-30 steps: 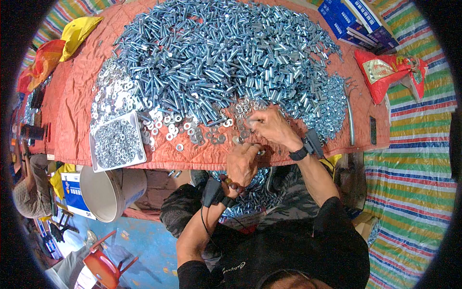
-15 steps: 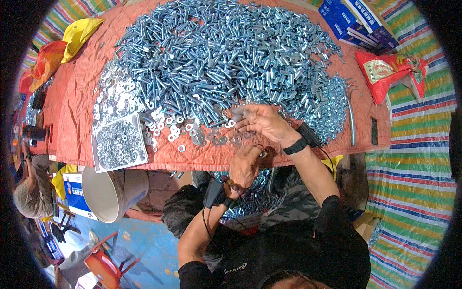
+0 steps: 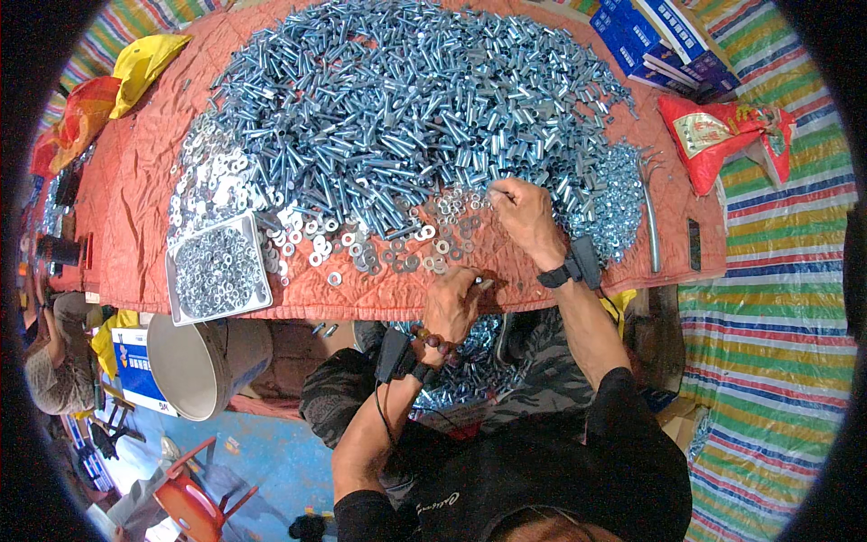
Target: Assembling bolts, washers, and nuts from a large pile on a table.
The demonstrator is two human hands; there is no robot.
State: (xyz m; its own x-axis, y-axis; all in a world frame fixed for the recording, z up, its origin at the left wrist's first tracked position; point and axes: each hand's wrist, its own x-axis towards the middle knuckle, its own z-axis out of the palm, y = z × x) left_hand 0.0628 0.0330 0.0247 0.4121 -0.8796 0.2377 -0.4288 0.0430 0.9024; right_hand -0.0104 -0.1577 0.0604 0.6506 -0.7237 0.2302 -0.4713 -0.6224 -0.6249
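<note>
My left hand point(image 3: 450, 303) is closed at the table's front edge, with the end of a small shiny metal part point(image 3: 479, 281) showing at its fingertips. Further forward, my right hand point(image 3: 526, 219) has its fingers drawn together at the near edge of the metal sleeves point(image 3: 517, 144); whatever is between them is hidden. Left of the sleeves spreads a big heap of cone-ended bolts point(image 3: 316, 163). Flat washers point(image 3: 335, 278) lie loose between the heap and my left hand. Small shiny nuts point(image 3: 616, 203) are piled right of my right hand.
A white tray point(image 3: 267, 287) of small rings sits at the front left of the red quilted cloth point(image 3: 135, 226). Beyond the nuts are a metal rod point(image 3: 652, 226), a red bag point(image 3: 709, 135) and blue boxes point(image 3: 655, 45). A bucket point(image 3: 185, 366) stands below the table edge.
My right hand has moved right from above the washers to the sleeves' edge, and its fingers have drawn together. My left hand stays near the table edge, turned slightly.
</note>
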